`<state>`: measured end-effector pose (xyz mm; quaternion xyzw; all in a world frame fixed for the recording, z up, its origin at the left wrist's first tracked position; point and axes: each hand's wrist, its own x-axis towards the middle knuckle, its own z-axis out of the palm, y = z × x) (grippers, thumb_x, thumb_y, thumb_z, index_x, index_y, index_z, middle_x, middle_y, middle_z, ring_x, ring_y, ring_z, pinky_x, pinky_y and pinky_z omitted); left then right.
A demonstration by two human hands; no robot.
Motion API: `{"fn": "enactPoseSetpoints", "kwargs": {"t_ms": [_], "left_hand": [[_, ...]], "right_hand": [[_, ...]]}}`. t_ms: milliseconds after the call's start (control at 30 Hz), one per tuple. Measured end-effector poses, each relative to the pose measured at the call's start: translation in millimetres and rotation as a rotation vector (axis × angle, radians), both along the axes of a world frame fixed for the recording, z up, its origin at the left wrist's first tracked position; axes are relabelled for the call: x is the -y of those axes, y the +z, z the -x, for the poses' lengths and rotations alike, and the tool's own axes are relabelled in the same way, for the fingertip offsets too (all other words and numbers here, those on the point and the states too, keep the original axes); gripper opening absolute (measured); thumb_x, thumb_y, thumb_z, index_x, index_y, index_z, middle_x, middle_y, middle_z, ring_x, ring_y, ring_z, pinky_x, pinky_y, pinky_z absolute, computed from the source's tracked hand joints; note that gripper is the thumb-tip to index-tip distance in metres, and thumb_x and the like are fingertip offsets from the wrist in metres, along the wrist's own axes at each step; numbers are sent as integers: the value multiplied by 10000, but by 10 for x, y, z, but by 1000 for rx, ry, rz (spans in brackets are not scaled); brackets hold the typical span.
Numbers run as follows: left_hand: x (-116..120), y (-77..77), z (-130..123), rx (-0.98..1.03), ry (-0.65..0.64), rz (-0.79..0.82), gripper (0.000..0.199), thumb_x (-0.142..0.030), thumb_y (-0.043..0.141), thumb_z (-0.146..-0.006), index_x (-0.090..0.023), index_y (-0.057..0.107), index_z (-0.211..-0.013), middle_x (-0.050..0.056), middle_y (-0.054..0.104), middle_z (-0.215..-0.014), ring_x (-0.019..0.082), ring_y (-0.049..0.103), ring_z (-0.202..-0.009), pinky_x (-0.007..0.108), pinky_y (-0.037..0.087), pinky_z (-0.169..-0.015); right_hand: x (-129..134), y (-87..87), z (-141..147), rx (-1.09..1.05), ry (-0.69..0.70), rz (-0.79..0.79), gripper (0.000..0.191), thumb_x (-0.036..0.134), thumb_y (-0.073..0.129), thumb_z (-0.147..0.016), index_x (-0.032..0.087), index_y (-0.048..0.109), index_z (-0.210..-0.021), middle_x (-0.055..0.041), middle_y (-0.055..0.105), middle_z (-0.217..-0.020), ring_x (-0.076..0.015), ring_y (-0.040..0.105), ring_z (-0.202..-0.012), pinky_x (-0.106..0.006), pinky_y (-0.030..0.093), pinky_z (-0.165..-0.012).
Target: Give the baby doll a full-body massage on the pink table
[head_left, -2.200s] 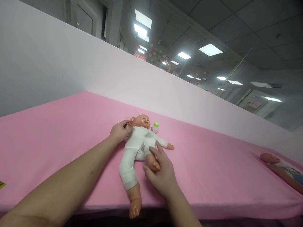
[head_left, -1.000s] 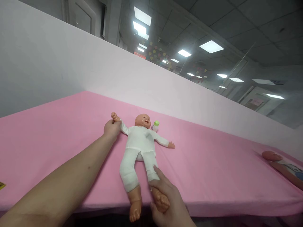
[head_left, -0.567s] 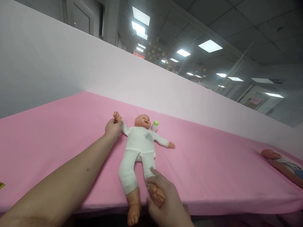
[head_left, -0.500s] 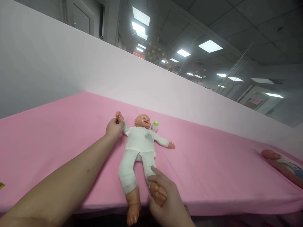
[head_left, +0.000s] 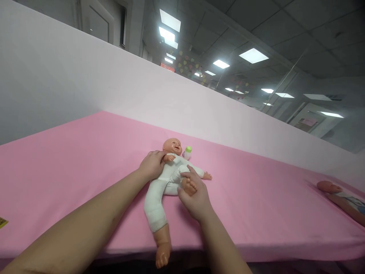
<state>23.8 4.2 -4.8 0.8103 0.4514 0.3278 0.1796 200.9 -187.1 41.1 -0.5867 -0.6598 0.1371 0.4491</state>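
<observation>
Smiling doll [head_left: 168,171] in white clothing

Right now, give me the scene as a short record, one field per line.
left hand: holds one arm of the doll in white, bent across its chest
right hand: holds that doll's bent leg near the foot
other limbs: arm stretched sideways, leg reaching the near edge of the pink cloth
bottle: green top, beside the doll's head
far right: second doll
</observation>
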Motion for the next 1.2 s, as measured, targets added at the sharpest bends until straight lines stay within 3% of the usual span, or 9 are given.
{"fn": "enactPoseSetpoints", "kwargs": {"t_ms": [133, 267, 433, 567, 767, 1033, 1200], "left_hand": [[11, -7, -6, 7, 10, -2, 439, -425, 468, -983, -328, 665, -1363, 77, 631, -1301, 232, 558, -1217, 347, 426, -1032], [15, 7, -5, 13, 8, -3, 427, -412, 489, -972, -293, 686, -1332, 89, 641, -1267, 212, 564, -1201, 312, 423, -1023], [-67, 35, 71, 107, 63, 51, 470, -527, 509, -973, -240, 687, -1300, 84, 650, -1256, 177, 597, -1102, 235, 407, -871], [-240, -28, 196, 255, 221, 211, 615, -715, 436, -966, -215, 672, -1235, 72, 686, -1111, 142, 599, -899, 199, 354, -730], [-536, -228, 375, 442, 411, 414, 492, -611, 545, -919, -171, 622, -1124, 68, 685, -1056, 125, 582, -795, 187, 360, -696], [-647, -327, 425, 553, 455, 493, 456, -556, 582, -879, -152, 593, -1090, 95, 659, -973, 133, 571, -776, 194, 384, -710], [-650, -331, 436, 561, 443, 496, 460, -543, 568, -879, -151, 592, -1119, 95, 661, -989, 127, 569, -776, 189, 387, -715]], "right_hand": [[-300, -150, 2, -12, 7, 3, 409, 213, 701, -791, 231, 682, -1199, -112, 569, -1512, -268, 353, -1557, -479, 374, -1225], [-326, -188, 31, 15, 11, 10, 417, 202, 697, -787, 230, 662, -1201, -111, 536, -1536, -264, 340, -1563, -469, 373, -1222], [32, -97, 41, 86, 1, 14, 440, 170, 679, -770, 224, 670, -1207, -135, 466, -1597, -291, 376, -1543, -468, 389, -1216], [438, -73, 11, 82, 21, 6, 461, 145, 646, -755, 227, 669, -1208, -135, 467, -1588, -298, 425, -1513, -473, 399, -1220], [913, -146, -16, 152, 78, 140, 556, 109, 637, -730, 255, 668, -1266, -112, 510, -1552, -295, 493, -1463, -472, 426, -1217], [942, -255, 96, 196, 130, 219, 607, 26, 595, -660, 243, 702, -1218, -104, 612, -1398, -263, 655, -1270, -388, 553, -1081], [951, -326, 80, 203, 107, 225, 607, 51, 612, -662, 236, 701, -1233, -118, 587, -1440, -274, 648, -1283, -390, 545, -1091]]}}
